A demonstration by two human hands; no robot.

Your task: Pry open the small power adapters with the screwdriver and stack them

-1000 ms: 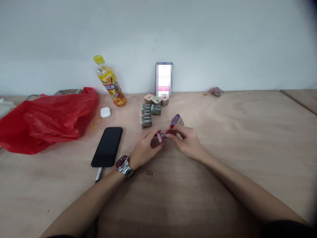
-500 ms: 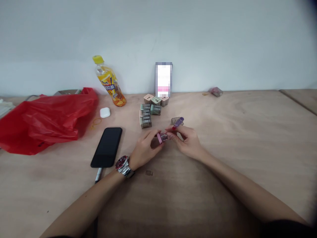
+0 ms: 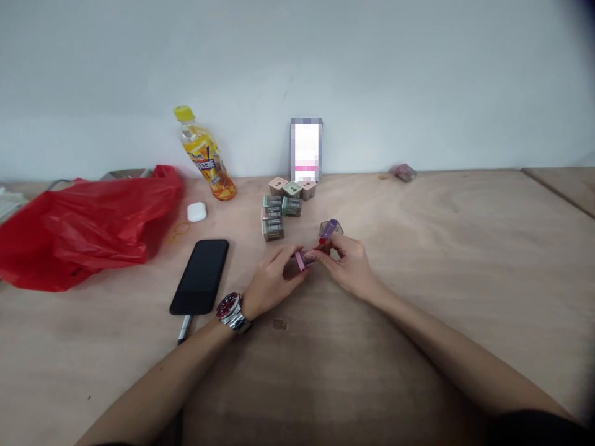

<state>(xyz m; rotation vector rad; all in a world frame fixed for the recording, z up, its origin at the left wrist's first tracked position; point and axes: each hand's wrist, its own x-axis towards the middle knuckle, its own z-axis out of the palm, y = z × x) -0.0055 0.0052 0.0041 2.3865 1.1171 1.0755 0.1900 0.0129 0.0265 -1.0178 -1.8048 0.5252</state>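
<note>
Head view.
Pink-ended piece (image 3: 300, 261): centre, pinched between thumb and fingers of left hand (image 3: 271, 280); partly hidden by both hands.
Purple-handled tool (image 3: 331, 227): pinched in right hand (image 3: 349, 265); tip hard to make out.
Clear case (image 3: 339, 230): just beyond, partly covered.
Upright phone (image 3: 306, 145): far, screen blurred.
Surface: light-brown wooden table (image 3: 441, 260), seam far right.
Room: pale wall (image 3: 395, 80) behind.
</note>
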